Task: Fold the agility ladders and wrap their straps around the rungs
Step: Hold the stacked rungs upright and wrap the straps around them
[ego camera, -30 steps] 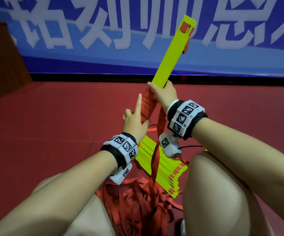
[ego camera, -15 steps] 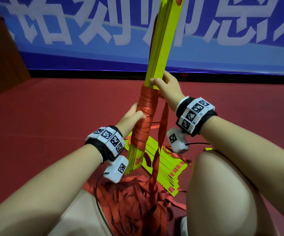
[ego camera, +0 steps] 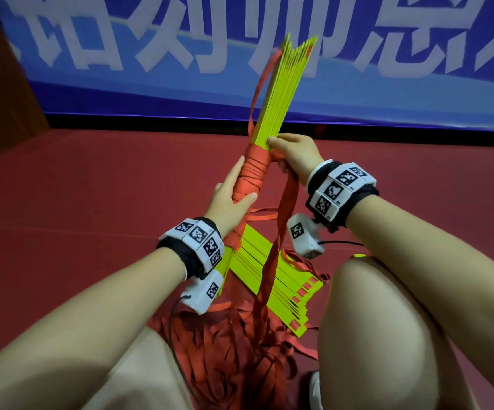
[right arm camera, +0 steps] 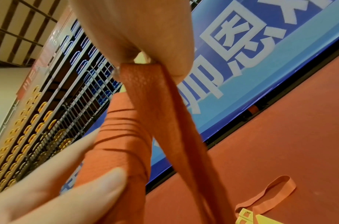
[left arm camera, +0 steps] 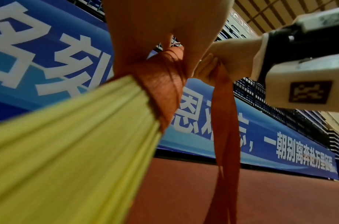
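Loose red straps [ego camera: 233, 359] and a second rung stack [ego camera: 272, 279] lay on the floor between the knees; above, the left hand [ego camera: 231, 199] curled its fingers [ego camera: 245, 199] round the wrapped rung bundle [ego camera: 281, 93] while the right hand [ego camera: 296, 155] pinched the strap tail [ego camera: 287, 199] beside it

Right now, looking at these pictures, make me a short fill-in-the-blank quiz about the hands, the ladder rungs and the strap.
1. The left hand grips the wrapped part of the ____ rungs.
2. The right hand pinches the loose ____ strap.
3. A second stack of rungs lies on the ____ between the knees.

Missing words: yellow; red; floor
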Tool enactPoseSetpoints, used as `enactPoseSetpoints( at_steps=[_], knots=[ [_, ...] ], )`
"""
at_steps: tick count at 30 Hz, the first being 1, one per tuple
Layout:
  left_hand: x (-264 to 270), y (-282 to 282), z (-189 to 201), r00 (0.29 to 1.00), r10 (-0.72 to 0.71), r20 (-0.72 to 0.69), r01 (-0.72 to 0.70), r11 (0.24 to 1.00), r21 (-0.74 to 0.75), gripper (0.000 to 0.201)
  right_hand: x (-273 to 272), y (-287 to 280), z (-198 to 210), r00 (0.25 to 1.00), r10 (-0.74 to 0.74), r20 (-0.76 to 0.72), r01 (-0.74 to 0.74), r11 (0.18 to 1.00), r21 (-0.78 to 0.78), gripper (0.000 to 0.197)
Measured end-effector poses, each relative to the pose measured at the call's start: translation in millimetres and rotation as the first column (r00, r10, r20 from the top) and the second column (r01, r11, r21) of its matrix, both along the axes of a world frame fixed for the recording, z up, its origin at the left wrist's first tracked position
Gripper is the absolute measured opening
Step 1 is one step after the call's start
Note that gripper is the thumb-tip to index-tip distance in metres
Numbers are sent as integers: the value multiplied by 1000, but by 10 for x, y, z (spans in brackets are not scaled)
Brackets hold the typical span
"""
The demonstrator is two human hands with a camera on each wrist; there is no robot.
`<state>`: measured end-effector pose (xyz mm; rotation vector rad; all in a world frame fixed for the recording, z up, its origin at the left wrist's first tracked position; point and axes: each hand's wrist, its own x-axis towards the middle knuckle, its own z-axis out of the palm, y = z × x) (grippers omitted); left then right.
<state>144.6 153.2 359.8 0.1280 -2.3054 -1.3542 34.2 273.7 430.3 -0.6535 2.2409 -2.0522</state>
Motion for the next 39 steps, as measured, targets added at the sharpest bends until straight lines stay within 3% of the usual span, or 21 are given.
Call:
enactPoseSetpoints(
  at_steps=[5, 7, 10, 14, 18, 21, 24, 28, 32, 39],
  knots=[
    [28, 29, -18, 978, 208, 22, -200, 961, -189, 83, 38, -189, -30, 991, -129, 24, 128, 990, 57, 25],
    [25, 27, -25, 971, 238, 5, -231, 945, -231, 84, 45, -249, -59, 986, -166, 5, 166, 985, 56, 36],
    [47, 23, 24, 978, 206, -42, -210, 944, -256, 83, 23, -249, -61, 974, -223, -45, 224, 974, 22, 33],
    [49, -63, 117, 997, 48, -62, -53, 995, -84, 84, 46, -137, 30, 994, -85, -74, 70, 980, -187, 19],
    [16, -93, 129, 998, -67, -13, 68, 981, 181, 101, 198, -35, 115, 991, 86, -101, -103, 978, -181, 21],
    [-2, -72, 115, 987, -156, -32, 160, 963, 215, 80, 287, -30, 163, 975, 181, -127, -200, 968, -154, 30],
    [-4, -56, 86, 989, -142, -45, 148, 969, 200, 68, 296, -39, 175, 962, 231, -143, -243, 968, -69, 34],
    [-2, -39, 56, 998, -33, -55, 40, 992, 120, 75, 239, -35, 104, 975, 156, -159, -139, 984, 114, 32],
    [18, -46, 86, 999, 13, -45, -10, 999, 47, 77, 188, -92, 45, 973, 62, -224, -38, 993, 108, 26],
    [10, 120, 94, 996, 94, 11, -94, 993, 69, 84, 260, -235, -32, 984, -64, -164, 79, 993, 86, 54]
  ],
)
